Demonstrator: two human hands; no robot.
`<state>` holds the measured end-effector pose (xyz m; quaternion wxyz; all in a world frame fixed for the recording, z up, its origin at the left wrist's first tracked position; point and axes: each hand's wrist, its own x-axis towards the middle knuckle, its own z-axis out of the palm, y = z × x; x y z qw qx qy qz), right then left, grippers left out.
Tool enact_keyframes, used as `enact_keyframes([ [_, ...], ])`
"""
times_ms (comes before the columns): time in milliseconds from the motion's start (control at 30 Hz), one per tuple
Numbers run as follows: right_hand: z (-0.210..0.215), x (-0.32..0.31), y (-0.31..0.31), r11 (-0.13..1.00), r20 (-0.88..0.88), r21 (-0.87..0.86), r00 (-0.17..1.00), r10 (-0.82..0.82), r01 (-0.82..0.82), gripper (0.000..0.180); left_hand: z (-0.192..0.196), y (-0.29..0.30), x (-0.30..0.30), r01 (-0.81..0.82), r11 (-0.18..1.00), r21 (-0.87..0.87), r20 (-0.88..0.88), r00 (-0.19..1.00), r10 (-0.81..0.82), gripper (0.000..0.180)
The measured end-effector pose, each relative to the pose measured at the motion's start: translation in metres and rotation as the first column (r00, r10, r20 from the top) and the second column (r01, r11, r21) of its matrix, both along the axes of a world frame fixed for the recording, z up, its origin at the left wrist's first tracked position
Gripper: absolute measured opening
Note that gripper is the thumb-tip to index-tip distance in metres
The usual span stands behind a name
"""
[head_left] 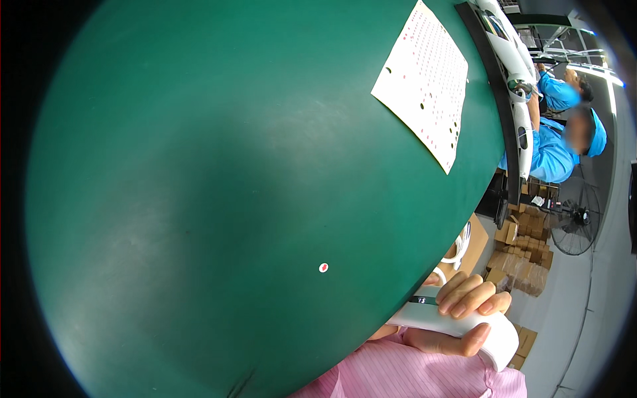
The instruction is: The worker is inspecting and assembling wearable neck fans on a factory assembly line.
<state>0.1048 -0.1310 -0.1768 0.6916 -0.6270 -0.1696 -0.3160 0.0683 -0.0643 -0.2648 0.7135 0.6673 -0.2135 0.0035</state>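
My left hand (464, 312) is just past the near right edge of the green table (219, 199), in front of my pink top. It is closed around a white oblong device (494, 335): the fingers curl over its top and the thumb presses on its near side. A dark strip marks the device close to the fingertips. A tiny red and white round sticker (323, 268) lies alone on the table, left of the hand. A white sheet of small dot stickers (424, 79) lies at the far right of the table. My right hand is out of view.
A white looped item (459, 247) and brown cardboard (478, 249) lie just beyond the table edge above my hand. Stacked cardboard boxes (524, 262) and a floor fan (574, 225) stand to the right. Two people in blue (554, 152) work at a bench behind.
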Motion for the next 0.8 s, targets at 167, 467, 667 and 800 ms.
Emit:
enact_keyframes([
  [167,-0.0016,0.0011,0.0010,1.000,0.003,0.018,1.000,0.006,-0.006,0.023,0.0008,0.0000,-0.0007,0.010,1.000,0.000,0.005,1.000,-0.010,0.058],
  [467,-0.0053,0.0034,-0.0021,0.999,0.039,0.000,0.999,0.037,-0.037,0.024,0.0018,-0.0032,-0.0015,0.029,1.000,0.002,0.008,1.000,-0.029,0.059],
  [667,-0.0015,0.0010,-0.0031,0.997,-0.010,-0.026,0.998,0.065,-0.066,0.025,0.0016,-0.0043,-0.0014,0.043,0.999,-0.012,0.000,0.999,-0.043,0.060],
  [800,0.0018,0.0017,-0.0042,0.990,-0.074,-0.074,0.990,0.119,-0.124,0.026,-0.0012,-0.0016,-0.0004,0.045,0.999,-0.024,-0.008,0.999,-0.045,0.060],
])
